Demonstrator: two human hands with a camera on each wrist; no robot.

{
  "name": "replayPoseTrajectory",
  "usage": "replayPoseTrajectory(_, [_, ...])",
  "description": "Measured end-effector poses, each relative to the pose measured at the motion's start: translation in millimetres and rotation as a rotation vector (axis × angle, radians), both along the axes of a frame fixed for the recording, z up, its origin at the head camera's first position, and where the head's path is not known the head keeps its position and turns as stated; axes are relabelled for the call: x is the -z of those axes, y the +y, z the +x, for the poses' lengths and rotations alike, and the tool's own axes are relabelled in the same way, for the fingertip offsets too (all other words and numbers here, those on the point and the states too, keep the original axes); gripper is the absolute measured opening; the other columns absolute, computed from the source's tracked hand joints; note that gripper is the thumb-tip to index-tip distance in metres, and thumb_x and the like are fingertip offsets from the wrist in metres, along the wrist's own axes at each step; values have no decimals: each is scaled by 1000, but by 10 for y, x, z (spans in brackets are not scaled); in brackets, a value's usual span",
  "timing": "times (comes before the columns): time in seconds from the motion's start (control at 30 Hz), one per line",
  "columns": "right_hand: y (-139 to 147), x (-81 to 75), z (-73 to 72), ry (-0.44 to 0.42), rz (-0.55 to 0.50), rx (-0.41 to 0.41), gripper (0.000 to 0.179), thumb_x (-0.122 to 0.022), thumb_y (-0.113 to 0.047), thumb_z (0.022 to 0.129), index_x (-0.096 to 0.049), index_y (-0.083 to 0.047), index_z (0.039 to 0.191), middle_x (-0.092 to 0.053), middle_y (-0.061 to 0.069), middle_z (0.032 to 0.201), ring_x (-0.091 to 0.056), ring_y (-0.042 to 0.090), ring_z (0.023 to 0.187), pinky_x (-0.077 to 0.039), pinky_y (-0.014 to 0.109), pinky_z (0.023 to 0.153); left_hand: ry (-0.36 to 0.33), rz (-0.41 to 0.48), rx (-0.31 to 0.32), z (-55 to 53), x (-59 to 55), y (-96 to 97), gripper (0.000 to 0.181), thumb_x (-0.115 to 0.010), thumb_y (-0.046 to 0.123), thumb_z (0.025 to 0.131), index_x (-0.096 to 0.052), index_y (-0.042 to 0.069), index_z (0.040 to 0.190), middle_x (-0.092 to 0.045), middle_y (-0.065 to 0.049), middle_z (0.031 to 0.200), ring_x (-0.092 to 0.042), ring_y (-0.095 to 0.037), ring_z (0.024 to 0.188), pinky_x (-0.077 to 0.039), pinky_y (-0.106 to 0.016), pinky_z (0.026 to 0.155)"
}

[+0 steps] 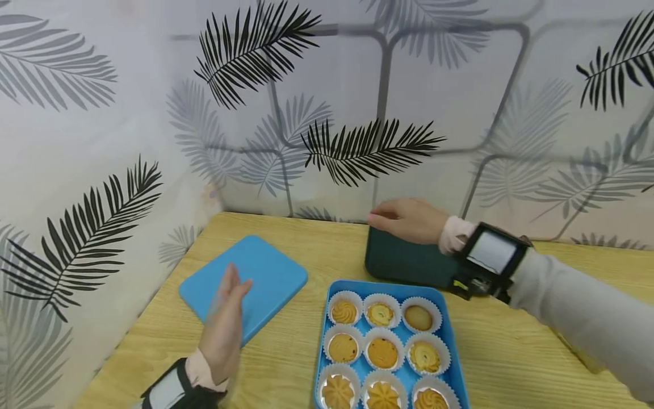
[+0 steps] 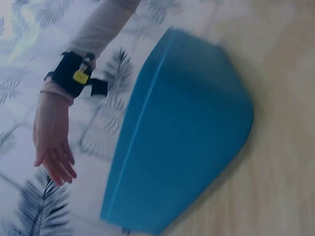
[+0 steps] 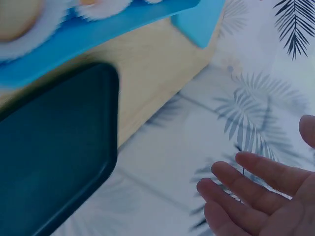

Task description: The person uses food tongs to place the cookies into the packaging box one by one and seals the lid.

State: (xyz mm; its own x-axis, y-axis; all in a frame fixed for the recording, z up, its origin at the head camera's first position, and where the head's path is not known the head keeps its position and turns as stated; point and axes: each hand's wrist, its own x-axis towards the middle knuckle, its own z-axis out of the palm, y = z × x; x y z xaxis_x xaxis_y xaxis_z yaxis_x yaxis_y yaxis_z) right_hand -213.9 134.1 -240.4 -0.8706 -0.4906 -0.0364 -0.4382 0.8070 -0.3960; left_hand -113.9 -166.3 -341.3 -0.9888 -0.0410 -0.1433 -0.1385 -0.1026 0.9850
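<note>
My left hand (image 1: 222,335) hangs in front of the flat blue lid-like panel (image 1: 265,284), overlapping it in the head view, its fingers extended and blurred. My right hand (image 1: 409,220) is raised over the dark green tray (image 1: 409,261), holding nothing; the right wrist view shows its fingers (image 3: 256,191) spread loosely beside the same tray (image 3: 54,147). Between the hands sits a blue box (image 1: 387,287) with rows of cookies in white paper cups, including a round cookie (image 1: 382,353) and a star-shaped one (image 1: 337,392). The left wrist view shows the box's side wall (image 2: 182,132).
The wooden table (image 1: 276,369) ends at a fabric backdrop (image 1: 347,96) printed with leaves, which runs along the back and left side. Beneath the right sleeve (image 1: 572,312), part of a yellowish object (image 1: 582,355) shows.
</note>
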Motion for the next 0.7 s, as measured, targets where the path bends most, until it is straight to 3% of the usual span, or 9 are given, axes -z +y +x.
replayPoseTrajectory(0.1, [-392, 31, -174, -82, 33, -20, 56, -41, -46, 102, -52, -5, 139, -55, 16, 138, -52, 34, 126, -42, 50, 105, -61, 12, -29, 6, -37, -268, 74, -34, 29, 106, 25, 25, 150, 26, 11, 157, 23, -12, 144, 12, -41, 120])
replayPoseTrajectory(0.33, [-1074, 209, -497, -221, 69, -84, 61, -38, -50, 102, -45, -8, 145, -48, 11, 147, -44, 28, 135, -37, 42, 111, -160, 69, -168, -50, 100, -640, 78, -34, 29, 104, 32, 21, 145, 39, 11, 150, 35, -11, 136, 20, -33, 115])
replayPoseTrajectory(0.53, [-1465, 315, -617, -185, 286, -130, 63, -34, -50, 102, -42, -6, 146, -44, 9, 150, -40, 25, 138, -34, 37, 113, -227, 117, -207, -58, 223, -748, 80, -33, 30, 103, 36, 16, 141, 44, 6, 146, 39, -16, 133, 23, -33, 113])
replayPoseTrajectory(0.7, [-1745, 560, -828, -192, 467, -115, 68, -34, -58, 99, -45, -9, 145, -48, 6, 146, -48, 21, 131, -40, 34, 107, -215, 74, -166, -79, 286, -697, 73, -25, 26, 104, 37, 13, 139, 44, 1, 146, 38, -18, 135, 22, -35, 114])
